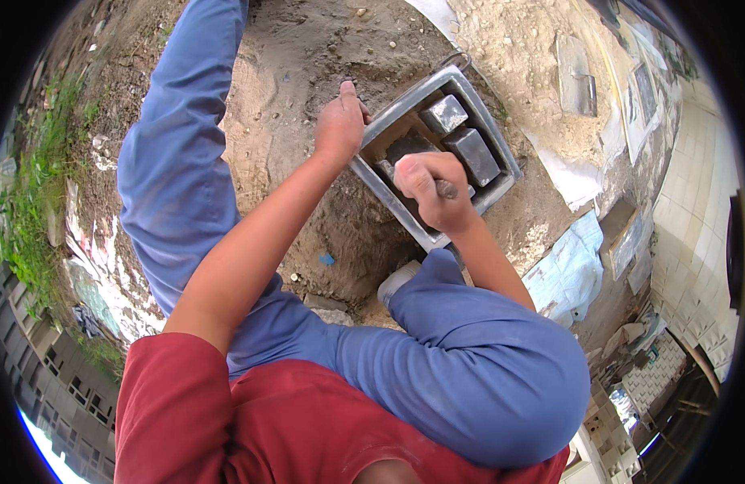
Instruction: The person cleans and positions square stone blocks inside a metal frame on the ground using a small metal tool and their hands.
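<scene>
Grey metal mould [501, 149] is set on sandy ground [292, 121], two grey blocks [461, 137] inside. Left hand [339, 125] grip is clamped on its rim; right hand [433, 189] is closed round a tool handle [447, 190].

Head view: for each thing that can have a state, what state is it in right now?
Left hand: gripping the mould's rim, thumb up.
Right hand: fisted around a handle of a tool, over the mould.
Rectangular metal mould: lying on sandy ground, open at the top, partly filled.
Grey blocks: two, sitting inside the mould, side by side.
Tool handle: mostly hidden in the fist.
</scene>
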Motion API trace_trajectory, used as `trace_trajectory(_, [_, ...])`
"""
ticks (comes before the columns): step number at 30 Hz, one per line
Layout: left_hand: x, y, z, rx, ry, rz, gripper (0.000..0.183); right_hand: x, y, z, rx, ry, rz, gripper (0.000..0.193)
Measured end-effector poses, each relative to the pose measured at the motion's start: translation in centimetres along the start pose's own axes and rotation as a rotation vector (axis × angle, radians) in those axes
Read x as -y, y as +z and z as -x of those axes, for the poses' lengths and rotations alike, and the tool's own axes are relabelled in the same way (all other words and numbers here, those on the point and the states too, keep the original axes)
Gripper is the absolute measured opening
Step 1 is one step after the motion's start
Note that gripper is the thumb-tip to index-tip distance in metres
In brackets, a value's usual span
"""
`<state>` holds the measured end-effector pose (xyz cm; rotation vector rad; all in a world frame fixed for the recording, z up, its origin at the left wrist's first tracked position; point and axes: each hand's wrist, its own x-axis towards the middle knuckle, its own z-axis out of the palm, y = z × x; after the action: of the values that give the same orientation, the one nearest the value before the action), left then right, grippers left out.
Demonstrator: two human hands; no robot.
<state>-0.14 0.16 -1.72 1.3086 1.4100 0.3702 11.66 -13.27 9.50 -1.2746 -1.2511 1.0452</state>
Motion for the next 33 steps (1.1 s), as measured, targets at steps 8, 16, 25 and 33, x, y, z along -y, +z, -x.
trace_trajectory(8, [0.2,0.1,-0.3,0.031,-0.002,0.036,0.079,0.5,1.1,-2.0,0.018,0.055,0.046,0.032])
trace_trajectory(16, [-0.4,-0.1,0.0,0.062,0.017,0.068,0.079,-0.8,2.1,-2.7,-0.060,0.135,0.007,0.040])
trace_trajectory(25, [-0.3,-0.2,0.0,0.054,-0.035,0.094,0.079,0.5,2.6,-3.5,0.026,0.128,0.067,0.047])
trace_trajectory(33, [-0.7,-0.4,0.2,0.068,-0.071,0.209,0.085,0.3,3.3,-3.2,-0.030,0.040,0.063,0.045])
